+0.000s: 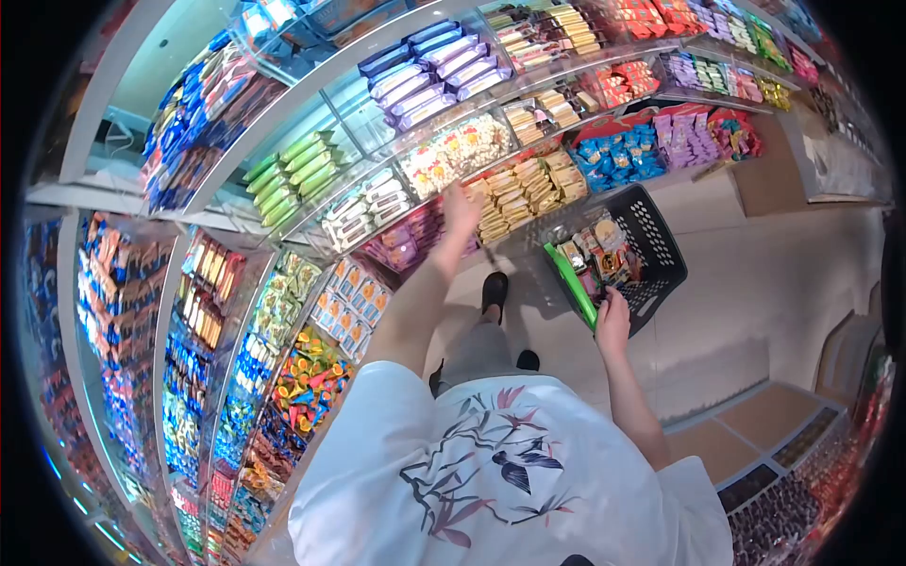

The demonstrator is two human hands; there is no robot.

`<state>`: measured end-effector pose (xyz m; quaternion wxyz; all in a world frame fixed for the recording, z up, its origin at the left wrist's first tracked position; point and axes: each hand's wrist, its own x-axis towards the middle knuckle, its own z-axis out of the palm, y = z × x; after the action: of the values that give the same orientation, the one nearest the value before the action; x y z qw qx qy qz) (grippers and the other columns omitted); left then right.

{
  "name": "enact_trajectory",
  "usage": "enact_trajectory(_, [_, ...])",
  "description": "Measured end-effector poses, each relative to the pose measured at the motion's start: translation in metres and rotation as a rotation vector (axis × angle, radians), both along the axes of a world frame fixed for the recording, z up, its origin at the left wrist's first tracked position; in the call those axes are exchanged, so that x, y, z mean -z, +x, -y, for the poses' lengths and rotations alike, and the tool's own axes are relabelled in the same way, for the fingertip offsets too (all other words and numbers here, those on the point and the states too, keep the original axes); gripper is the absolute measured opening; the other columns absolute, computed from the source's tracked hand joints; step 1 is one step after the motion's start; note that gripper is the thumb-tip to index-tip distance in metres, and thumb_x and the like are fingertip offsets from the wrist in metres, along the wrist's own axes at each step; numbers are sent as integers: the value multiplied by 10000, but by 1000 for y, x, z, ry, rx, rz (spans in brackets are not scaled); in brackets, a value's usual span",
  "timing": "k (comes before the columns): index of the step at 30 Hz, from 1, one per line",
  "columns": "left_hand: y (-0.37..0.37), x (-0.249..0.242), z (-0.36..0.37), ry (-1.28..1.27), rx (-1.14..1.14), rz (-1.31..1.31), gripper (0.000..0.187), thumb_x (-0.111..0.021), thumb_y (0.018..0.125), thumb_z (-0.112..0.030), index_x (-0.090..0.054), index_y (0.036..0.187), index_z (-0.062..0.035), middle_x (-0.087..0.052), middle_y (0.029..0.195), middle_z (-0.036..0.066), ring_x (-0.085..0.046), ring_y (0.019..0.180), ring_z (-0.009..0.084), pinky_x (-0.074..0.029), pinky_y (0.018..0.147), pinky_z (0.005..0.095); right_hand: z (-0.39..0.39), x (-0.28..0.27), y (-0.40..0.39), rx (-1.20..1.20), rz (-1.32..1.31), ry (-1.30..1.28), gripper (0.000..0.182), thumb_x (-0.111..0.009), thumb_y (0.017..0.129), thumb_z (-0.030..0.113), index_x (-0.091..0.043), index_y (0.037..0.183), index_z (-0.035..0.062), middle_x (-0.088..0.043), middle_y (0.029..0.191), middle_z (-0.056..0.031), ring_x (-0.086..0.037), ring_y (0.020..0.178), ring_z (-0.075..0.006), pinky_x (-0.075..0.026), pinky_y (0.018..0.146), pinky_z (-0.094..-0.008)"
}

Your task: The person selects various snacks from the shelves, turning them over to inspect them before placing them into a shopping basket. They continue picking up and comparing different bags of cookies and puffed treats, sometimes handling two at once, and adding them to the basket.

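My left hand [461, 209] reaches out to the shelf front, between the cream-wrapped snack bars [528, 193] and the purple packets [408, 239]. Its fingers look apart, though small and partly blurred, and nothing shows in them. Lower right, my right hand [612, 319] is closed on the dark shopping basket [658, 241] at the end of its bright green handle [572, 286]. Several small packaged snacks [599, 253] lie inside the basket, which hangs above the floor in front of me.
Tiered shelves hold white-wrapped bars [368, 208], green packets [293, 174], popcorn-patterned packs [456, 154] and blue packets [618, 158]. More sweets fill the left-hand racks [316, 377]. Cardboard boxes [769, 420] stand at the lower right. Tiled floor [717, 311] lies beyond the basket.
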<state>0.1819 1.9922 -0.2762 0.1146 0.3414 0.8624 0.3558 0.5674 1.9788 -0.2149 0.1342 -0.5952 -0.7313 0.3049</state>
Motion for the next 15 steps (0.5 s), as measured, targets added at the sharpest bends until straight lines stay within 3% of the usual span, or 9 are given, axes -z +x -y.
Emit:
enact_trajectory(1, [-17, -10, -7, -74, -41, -24, 593, -678, 772, -266, -474, 1235, 42, -518, 1175, 254, -486, 1116, 400, -410, 954, 457, -6, -10, -8, -11, 137, 22, 342, -510, 913, 157, -487, 1240, 59, -547, 1156, -170, -530, 1073, -361, -423, 920, -417])
enact_trajectory(5, [-60, -31, -45, -163, -33, -86, 694, -687, 777, -323, -415, 1291, 56, -472, 1241, 265, -458, 1161, 404, -398, 985, 460, -56, -38, -95, -175, -70, 255, 407, -591, 850, 106, -488, 1236, 28, -543, 1140, -184, -524, 1063, -369, -420, 920, -420])
enact_trajectory(6, [-69, -18, -54, -125, -62, -158, 718, -712, 744, -392, -461, 1215, 88, -531, 1162, 282, -493, 1121, 409, -406, 957, 463, -68, -39, -123, -187, -123, 204, 412, -590, 848, 101, -485, 1236, 15, -542, 1142, -190, -519, 1075, -371, -416, 929, -417])
enact_trajectory(8, [-78, -16, -66, -252, -91, -194, 738, -721, 733, -430, -479, 1193, 95, -532, 1172, 289, -499, 1126, 402, -406, 960, 457, -97, -35, -184, -224, -224, 103, 422, -587, 849, 102, -478, 1244, 0, -536, 1160, -203, -504, 1106, -373, -408, 949, -409])
enact_trajectory(9, [-84, -23, -73, -315, -102, -218, 749, -725, 728, -449, -488, 1181, 99, -532, 1176, 293, -502, 1129, 399, -406, 961, 455, -109, -30, -214, -242, -276, 47, 427, -583, 852, 107, -474, 1251, -2, -532, 1175, -209, -496, 1126, -372, -403, 960, -404])
enact_trajectory(10, [-88, -49, -79, -463, -52, 19, 739, -730, 716, -482, -526, 1152, 79, -548, 1178, 286, -528, 1110, 390, -405, 961, 455, -121, -18, -241, -261, -299, 39, 434, -583, 854, 113, -470, 1257, -3, -529, 1189, -212, -491, 1137, -373, -401, 966, -408])
enact_trajectory(13, [-98, -13, -84, -408, -32, -101, 688, -739, 712, -465, -555, 1141, 40, -591, 1131, 254, -567, 1051, 384, -425, 931, 459, -152, 27, -310, -337, -299, 23, 477, -593, 851, 142, -446, 1280, -7, -524, 1209, -222, -481, 1150, -379, -394, 977, -425])
enact_trajectory(14, [-94, -14, -84, -231, -50, -289, 624, -741, 712, -451, -592, 1114, 2, -619, 1078, 227, -588, 1008, 377, -449, 881, 464, -160, 43, -329, -325, -301, 44, 496, -605, 843, 149, -439, 1281, -13, -526, 1205, -227, -479, 1151, -384, -392, 978, -429])
enact_trajectory(15, [-94, -16, -88, -289, -58, -196, 579, -739, 713, -436, -613, 1098, -22, -623, 1057, 226, -590, 997, 378, -459, 857, 462, -168, 59, -346, -315, -302, 68, 514, -617, 835, 156, -432, 1282, -19, -529, 1201, -233, -477, 1152, -389, -391, 978, -433])
